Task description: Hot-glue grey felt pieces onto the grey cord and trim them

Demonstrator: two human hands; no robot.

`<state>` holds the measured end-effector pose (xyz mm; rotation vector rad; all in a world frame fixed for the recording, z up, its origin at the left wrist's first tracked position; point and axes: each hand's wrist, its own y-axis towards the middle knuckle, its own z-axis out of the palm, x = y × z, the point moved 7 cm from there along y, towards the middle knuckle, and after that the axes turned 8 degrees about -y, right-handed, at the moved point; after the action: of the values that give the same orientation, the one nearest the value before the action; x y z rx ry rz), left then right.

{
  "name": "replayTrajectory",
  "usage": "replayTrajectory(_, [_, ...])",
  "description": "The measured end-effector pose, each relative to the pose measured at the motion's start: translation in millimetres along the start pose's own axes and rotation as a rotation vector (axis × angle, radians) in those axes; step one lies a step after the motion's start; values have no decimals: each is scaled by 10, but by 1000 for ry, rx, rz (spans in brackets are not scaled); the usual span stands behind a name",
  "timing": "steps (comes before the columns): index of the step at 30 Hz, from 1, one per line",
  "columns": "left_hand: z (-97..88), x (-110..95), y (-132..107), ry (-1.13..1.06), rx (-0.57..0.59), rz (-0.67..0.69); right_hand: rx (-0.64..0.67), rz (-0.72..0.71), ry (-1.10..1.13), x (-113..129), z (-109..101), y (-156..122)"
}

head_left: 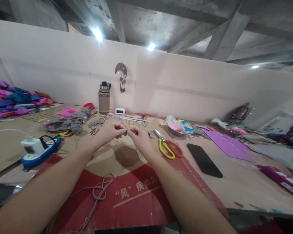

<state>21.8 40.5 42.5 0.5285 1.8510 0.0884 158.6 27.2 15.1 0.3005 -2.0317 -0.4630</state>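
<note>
My left hand [112,131] and my right hand [138,137] meet over the middle of the table. Between their pinched fingertips is a small dark grey piece [125,132], too small to make out its kind. A thin grey cord [101,191] lies in loops below the hands on red and brown cardboard [136,208]. Just right of my right hand are scissors [167,146] with one yellow and one red handle, blades partly apart. Grey felt-like pieces with pink dots [61,125] lie beyond my left forearm.
A blue power strip [37,159] with a white plug stands at left. At the back are a water bottle [104,99] and a small white clock [119,111]. A black phone [204,160], purple sheet [227,144] and bowl of wrapped bits [179,127] lie right.
</note>
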Motion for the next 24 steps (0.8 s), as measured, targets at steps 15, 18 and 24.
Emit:
replayTrajectory(15, [92,85,-18,-89,172,-149,-25,-54,-190,73,-56,-10])
replayTrajectory(18, [45,133,18,-79,79,-135,-32,-79,-159,102,-50,-31])
replayTrajectory(24, [-160,85,42,-6,-199,-25,-38,-103,-97,124,-25,-54])
